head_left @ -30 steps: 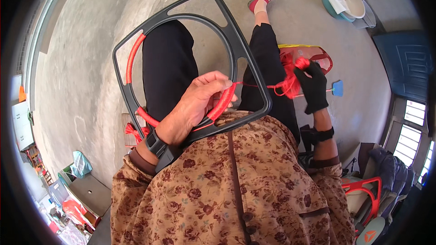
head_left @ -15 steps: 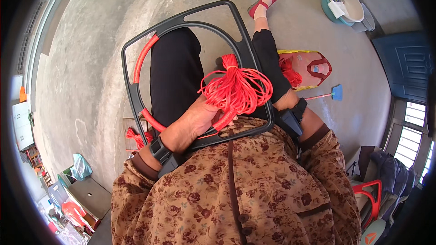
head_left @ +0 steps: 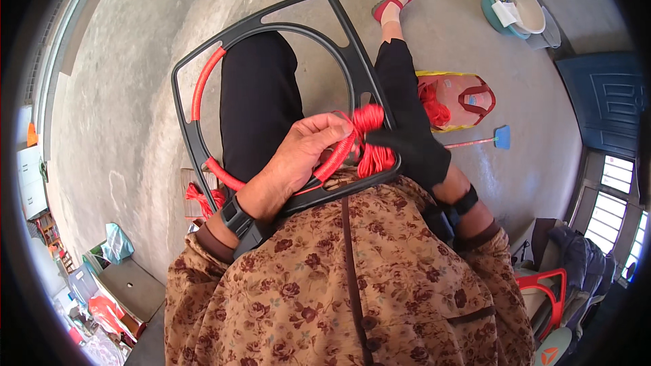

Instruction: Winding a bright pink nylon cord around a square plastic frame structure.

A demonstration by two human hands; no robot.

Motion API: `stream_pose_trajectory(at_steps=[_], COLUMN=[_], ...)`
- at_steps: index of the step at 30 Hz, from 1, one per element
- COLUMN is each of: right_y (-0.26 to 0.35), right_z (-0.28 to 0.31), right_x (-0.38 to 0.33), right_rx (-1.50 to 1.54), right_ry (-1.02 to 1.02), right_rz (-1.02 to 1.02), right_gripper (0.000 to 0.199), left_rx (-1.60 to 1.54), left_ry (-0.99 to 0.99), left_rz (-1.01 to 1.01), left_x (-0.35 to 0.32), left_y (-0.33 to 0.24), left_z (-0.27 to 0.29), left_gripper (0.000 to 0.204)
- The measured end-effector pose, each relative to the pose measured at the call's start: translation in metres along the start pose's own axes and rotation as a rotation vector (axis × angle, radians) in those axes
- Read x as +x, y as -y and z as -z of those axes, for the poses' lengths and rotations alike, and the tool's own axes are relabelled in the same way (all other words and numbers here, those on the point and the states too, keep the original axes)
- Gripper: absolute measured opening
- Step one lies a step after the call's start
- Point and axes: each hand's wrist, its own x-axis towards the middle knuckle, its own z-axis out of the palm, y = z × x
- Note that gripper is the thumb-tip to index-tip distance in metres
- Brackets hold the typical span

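Observation:
A black plastic frame (head_left: 366, 81) with a round inner ring lies across my lap. Red cord is coiled tightly around parts of the ring, including an upper-left stretch (head_left: 201, 86) and a stretch beside my left hand (head_left: 298, 152). That bare hand reaches over the frame's near side, thumb and forefinger pinched on the red cord at the ring. My right hand (head_left: 415, 149), in a black glove, is closed around a bundle of red cord (head_left: 368, 117) at the frame's right side. The bundle's loops show above and below the glove; the gloved fingertips are partly hidden.
A red bag (head_left: 464, 98) with red cord inside stands right of my leg, near a blue fly swatter (head_left: 502, 137). Nested basins (head_left: 517, 7) stand far right. More red cord (head_left: 203, 200) lies left of my lap. A red frame (head_left: 557, 298) is at the lower right.
My right hand has come up from beyond the frame and taken hold of the cord bundle. The bundle has dropped closer to the ring. The black frame has shifted slightly up and left.

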Motion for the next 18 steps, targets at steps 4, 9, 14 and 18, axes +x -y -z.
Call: stream_pose_trajectory(at_steps=[4,9,14,18], right_y=[0.003,-0.046,-0.120,-0.136], right_z=[-0.005,0.008,0.074,0.089], right_x=[-0.040,-0.065,-0.096,-0.112], right_rx=[0.445,0.003,1.187,1.029], right_ry=[0.122,-0.291,-0.394,-0.388], right_rz=[-0.273,0.090,-0.264,-0.423], right_gripper=[0.048,0.039,0.038,0.031], left_rx=[0.035,0.092,0.085,0.023], left_ry=[0.029,0.066,0.025,-0.007], left_rz=[0.004,0.031,0.063,0.085], left_x=[-0.002,-0.007,-0.010,-0.007], left_y=[-0.003,-0.016,-0.017,-0.012], left_z=[-0.002,-0.004,-0.008,-0.010], left_gripper=[0.014,0.015,0.016,0.018])
